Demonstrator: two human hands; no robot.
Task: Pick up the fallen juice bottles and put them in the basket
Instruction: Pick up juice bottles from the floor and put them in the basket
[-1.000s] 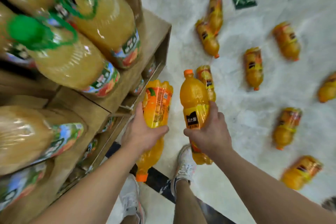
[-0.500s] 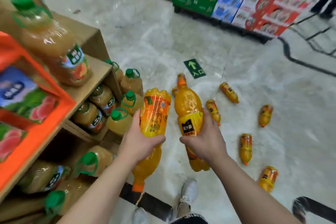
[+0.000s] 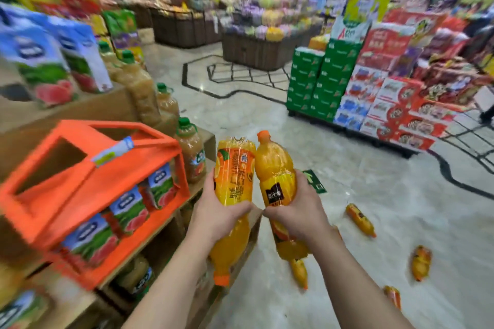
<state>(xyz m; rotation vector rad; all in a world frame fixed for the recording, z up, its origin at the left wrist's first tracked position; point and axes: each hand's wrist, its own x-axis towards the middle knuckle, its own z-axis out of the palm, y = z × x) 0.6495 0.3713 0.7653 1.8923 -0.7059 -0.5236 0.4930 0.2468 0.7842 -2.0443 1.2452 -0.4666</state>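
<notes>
Both hands are up at frame centre, each grasping an orange juice bottle. Left hand (image 3: 213, 218) is wrapped around the middle of the left bottle (image 3: 233, 181), which is upside down, base up, orange cap at 6 o'clock. Thumb lies across the front of the label, fingers hidden behind. Right hand (image 3: 296, 211) is wrapped around the right bottle (image 3: 275, 171) at its label, cap up at 12 o'clock, thumb on front. The two bottles touch side by side near their tops.

Orange basket (image 3: 88, 189) sits on the shelf (image 3: 149, 248) at 9 o'clock from the hands, tilted in view and blurred, with juice cartons (image 3: 128, 208) seen through its side.

More fallen bottles (image 3: 361, 220) lie on the marble floor (image 3: 374, 181) at 4 to 5 o'clock, well apart from each other. Stacked drink cases (image 3: 320, 83) stand at 1 o'clock.
</notes>
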